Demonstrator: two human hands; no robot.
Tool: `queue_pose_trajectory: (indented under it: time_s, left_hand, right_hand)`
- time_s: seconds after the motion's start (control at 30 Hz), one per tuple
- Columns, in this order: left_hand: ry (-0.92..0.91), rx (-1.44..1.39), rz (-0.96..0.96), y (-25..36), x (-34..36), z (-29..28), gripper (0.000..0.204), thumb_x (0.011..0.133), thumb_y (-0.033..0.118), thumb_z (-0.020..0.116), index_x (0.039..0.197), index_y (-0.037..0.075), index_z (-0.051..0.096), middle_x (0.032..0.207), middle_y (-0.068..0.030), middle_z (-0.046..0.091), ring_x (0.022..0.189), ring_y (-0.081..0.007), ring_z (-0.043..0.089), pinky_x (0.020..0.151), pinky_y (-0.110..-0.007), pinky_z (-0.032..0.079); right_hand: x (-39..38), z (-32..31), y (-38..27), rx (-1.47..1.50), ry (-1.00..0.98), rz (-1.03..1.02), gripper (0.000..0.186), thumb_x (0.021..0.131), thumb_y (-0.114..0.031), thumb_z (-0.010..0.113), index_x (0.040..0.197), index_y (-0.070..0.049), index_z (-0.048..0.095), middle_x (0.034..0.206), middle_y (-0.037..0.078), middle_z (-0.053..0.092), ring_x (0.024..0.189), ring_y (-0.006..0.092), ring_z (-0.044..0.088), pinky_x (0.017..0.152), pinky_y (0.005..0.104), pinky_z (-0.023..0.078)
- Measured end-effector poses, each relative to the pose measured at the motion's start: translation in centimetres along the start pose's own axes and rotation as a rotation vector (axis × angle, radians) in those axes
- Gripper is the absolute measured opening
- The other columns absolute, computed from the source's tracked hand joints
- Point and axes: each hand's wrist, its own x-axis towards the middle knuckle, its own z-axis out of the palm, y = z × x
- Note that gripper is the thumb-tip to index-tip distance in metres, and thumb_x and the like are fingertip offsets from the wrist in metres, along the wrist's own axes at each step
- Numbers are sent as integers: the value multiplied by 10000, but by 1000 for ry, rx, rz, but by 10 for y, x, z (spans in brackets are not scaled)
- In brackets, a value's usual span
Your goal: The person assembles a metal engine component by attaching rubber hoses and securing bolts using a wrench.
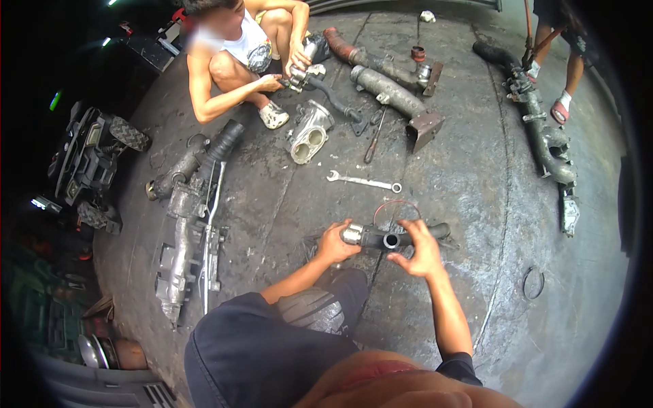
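In front of me is a dark branched pipe (401, 239) with a silver collar at its left end and a round open mouth facing up near its middle. My left hand (335, 243) is wrapped round the silver-collared end. Around the open mouth, my right hand (424, 254) spreads its thumb and fingers; whether a fingertip touches the pipe I cannot tell. Just beyond the pipe lies a thin reddish loop (398, 202). Farther out, a combination wrench (364, 181) rests on the floor.
At far left, a person (248, 51) squats, handling a metal fitting. Pipe assemblies lie left (180, 238), ahead (391, 92) and right (544, 136). A two-hole metal housing (309, 136) and a screwdriver (372, 144) lie ahead, a ring clamp (533, 283) right. Another person's legs (568, 88) stand far right.
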Motion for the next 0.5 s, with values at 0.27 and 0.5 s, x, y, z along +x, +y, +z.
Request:
queue_pose_trajectory:
  time_s: [0.27,0.5]
  left_hand:
    - [-34,-22,-15,-2,11,-8,897,549,336,870,1351,58,582,1235,-207,623,1146,-366,612,988,-411,491]
    - [-357,-53,148,-19,39,-36,1013,635,516,867,1440,40,477,1381,-263,522,1335,-375,470,1108,-445,384]
  right_hand:
    - [12,78,37,289,183,-39,530,786,-323,797,1155,11,615,1025,179,650,957,382,648,837,413,516]
    - [13,100,51,368,242,-90,592,779,-412,808,1123,31,618,994,171,655,905,334,660,806,387,517]
